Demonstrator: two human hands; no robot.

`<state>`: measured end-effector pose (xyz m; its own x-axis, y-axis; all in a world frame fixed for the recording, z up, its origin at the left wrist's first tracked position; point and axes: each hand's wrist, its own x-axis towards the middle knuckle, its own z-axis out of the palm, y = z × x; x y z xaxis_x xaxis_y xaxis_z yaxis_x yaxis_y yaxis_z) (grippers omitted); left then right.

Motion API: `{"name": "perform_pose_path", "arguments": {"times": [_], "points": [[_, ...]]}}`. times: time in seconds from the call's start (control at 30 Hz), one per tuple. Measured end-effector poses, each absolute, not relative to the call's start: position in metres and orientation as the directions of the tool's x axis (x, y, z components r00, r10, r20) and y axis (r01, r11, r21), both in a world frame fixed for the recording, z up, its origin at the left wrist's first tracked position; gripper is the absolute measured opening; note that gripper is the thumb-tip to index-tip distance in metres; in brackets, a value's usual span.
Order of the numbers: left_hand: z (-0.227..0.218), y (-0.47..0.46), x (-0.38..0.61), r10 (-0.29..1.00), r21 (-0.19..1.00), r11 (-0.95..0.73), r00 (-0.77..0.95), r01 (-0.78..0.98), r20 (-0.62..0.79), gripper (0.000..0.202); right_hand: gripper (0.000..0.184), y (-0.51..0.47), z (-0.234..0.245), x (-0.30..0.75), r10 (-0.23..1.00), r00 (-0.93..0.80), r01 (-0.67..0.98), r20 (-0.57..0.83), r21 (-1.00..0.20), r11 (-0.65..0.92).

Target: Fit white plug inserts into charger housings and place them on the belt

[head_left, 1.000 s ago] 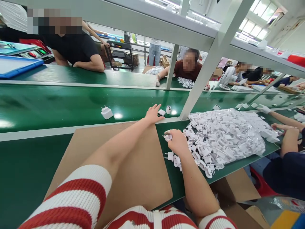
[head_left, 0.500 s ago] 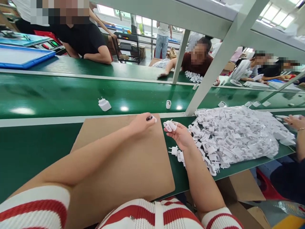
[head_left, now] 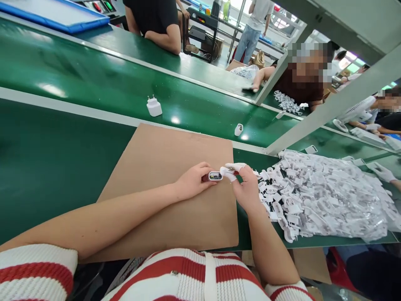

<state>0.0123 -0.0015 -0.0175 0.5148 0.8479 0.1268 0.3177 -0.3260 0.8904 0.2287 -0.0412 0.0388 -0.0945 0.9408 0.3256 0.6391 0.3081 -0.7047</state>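
Observation:
My left hand (head_left: 196, 182) is closed around a white charger housing (head_left: 215, 176) above the cardboard sheet (head_left: 169, 225). The housing's open end faces me, with a circuit board visible inside. Right beside it, my right hand (head_left: 246, 184) has white covers on thumb and forefinger. Those fingers pinch a small white piece with a bit of metal, probably a plug cap, mostly hidden by the fingertips. Just right of that hand lies a heap of white plug parts (head_left: 277, 196), spilling out of a clear plastic bag (head_left: 338, 200).
On the green conveyor belt (head_left: 109, 96) stand a white charger with pins (head_left: 154, 106) and an open white housing (head_left: 238, 129). A slanted metal post (head_left: 300, 125) rises behind the heap. Co-workers sit across the belt; another person's gloved hand (head_left: 384, 172) is at the far right.
My hands have come together; the right moved from beside the heap to the housing in my left hand. The housing has turned its open end toward me. The camera view has tilted and shifted.

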Motion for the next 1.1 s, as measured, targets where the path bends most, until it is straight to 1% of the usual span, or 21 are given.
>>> {"name": "perform_pose_path", "arguments": {"times": [0.07, 0.17, 0.27, 0.53, 0.73, 0.8, 0.87, 0.9, 0.97, 1.0, 1.03, 1.07, 1.1], "points": [[-0.017, -0.001, 0.013, 0.848, 0.898, -0.324, 0.513, 0.298, 0.136, 0.028, 0.027, -0.042, 0.034, 0.226, 0.925, -0.174, 0.676, 0.338, -0.642, 0.362], [-0.016, 0.0, 0.015, 0.841, 0.902, -0.324, 0.523, 0.287, 0.136, 0.026, 0.029, -0.042, 0.027, 0.22, 0.903, -0.256, 0.7, 0.344, -0.578, 0.419], [-0.015, 0.002, 0.014, 0.832, 0.898, -0.334, 0.536, 0.286, 0.139, 0.023, 0.029, -0.041, 0.023, 0.214, 0.889, -0.287, 0.732, 0.357, -0.517, 0.444], [-0.014, 0.002, 0.012, 0.836, 0.898, -0.333, 0.53, 0.289, 0.14, 0.024, 0.029, -0.038, 0.03, 0.206, 0.86, -0.348, 0.841, 0.373, -0.281, 0.462], [-0.015, 0.004, 0.013, 0.845, 0.908, -0.316, 0.517, 0.276, 0.137, 0.025, 0.033, -0.036, 0.036, 0.202, 0.875, -0.361, 0.868, 0.323, -0.226, 0.441], [-0.014, 0.004, 0.014, 0.849, 0.906, -0.32, 0.508, 0.278, 0.144, 0.025, 0.032, -0.036, 0.035, 0.201, 0.889, -0.337, 0.881, 0.31, -0.228, 0.413], [-0.014, 0.002, 0.015, 0.855, 0.899, -0.324, 0.498, 0.294, 0.145, 0.024, 0.029, -0.036, 0.032, 0.2, 0.905, -0.297, 0.882, 0.305, -0.275, 0.382], [-0.013, 0.0, 0.015, 0.857, 0.895, -0.324, 0.496, 0.306, 0.14, 0.024, 0.027, -0.036, 0.03, 0.201, 0.911, -0.281, 0.866, 0.301, -0.329, 0.376], [-0.011, -0.001, 0.017, 0.859, 0.891, -0.318, 0.497, 0.325, 0.124, 0.025, 0.029, -0.034, 0.029, 0.208, 0.924, -0.253, 0.793, 0.288, -0.485, 0.368], [-0.01, 0.001, 0.017, 0.861, 0.892, -0.31, 0.495, 0.33, 0.116, 0.027, 0.034, -0.033, 0.029, 0.215, 0.93, -0.231, 0.75, 0.285, -0.558, 0.357], [-0.009, 0.004, 0.017, 0.868, 0.892, -0.3, 0.485, 0.337, 0.108, 0.029, 0.04, -0.031, 0.031, 0.224, 0.937, -0.192, 0.722, 0.291, -0.604, 0.336], [-0.007, 0.011, 0.016, 0.882, 0.89, -0.284, 0.461, 0.357, 0.096, 0.03, 0.045, -0.028, 0.033, 0.236, 0.944, -0.143, 0.727, 0.297, -0.616, 0.304], [-0.005, 0.021, 0.014, 0.902, 0.882, -0.264, 0.423, 0.391, 0.082, 0.032, 0.044, -0.026, 0.036, 0.249, 0.948, -0.079, 0.77, 0.308, -0.585, 0.254]]}}
